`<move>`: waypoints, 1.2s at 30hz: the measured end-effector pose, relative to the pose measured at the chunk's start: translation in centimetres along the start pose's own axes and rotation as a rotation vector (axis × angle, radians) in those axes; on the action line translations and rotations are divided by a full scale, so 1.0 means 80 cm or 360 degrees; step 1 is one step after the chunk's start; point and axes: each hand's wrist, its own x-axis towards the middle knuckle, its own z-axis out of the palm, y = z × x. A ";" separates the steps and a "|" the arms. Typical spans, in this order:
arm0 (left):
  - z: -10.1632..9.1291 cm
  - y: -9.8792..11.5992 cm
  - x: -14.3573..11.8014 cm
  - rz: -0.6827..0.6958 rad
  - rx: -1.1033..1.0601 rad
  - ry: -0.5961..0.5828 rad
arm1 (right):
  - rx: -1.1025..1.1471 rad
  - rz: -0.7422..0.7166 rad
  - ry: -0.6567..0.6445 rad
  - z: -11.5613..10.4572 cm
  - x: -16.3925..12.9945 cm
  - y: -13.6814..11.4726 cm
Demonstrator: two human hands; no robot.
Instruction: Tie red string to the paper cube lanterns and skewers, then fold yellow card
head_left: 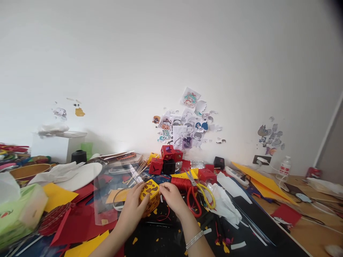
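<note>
A small yellow paper box with brown spots (150,192) sits low over a dark mat at the table's near middle. My left hand (134,208) wraps around its left and front sides and holds it. My right hand (173,198) touches the box's right side with its fingertips; a beaded bracelet is on that wrist. Just right of my right hand lie a spool of red thread (182,183), red-handled scissors (193,201) and yellow-handled scissors (206,195).
Several red and black paper cubes (166,161) stand by the wall under stuck-on cartoon cut-outs. Red and yellow paper sheets (77,217) cover the left side. A green tissue pack (20,214) sits at the near left. Yellow sheets (261,182), a bottle and a can lie to the right.
</note>
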 end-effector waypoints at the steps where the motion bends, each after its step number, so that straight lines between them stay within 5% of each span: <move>1: 0.000 0.000 0.000 0.0006 0.0013 0.0003 | 0.0019 0.0013 -0.0010 -0.001 0.000 -0.001; 10: -0.022 0.014 0.004 0.0123 0.0327 -0.0125 | 0.0213 0.0225 -0.0014 -0.007 0.000 -0.003; 25: -0.042 0.020 0.015 -0.0164 0.0188 -0.0246 | 0.0110 0.0076 -0.0010 0.006 -0.005 -0.012; 36: -0.040 0.018 0.016 -0.0175 0.0224 -0.0303 | -0.0061 0.0008 0.0078 0.014 -0.007 -0.016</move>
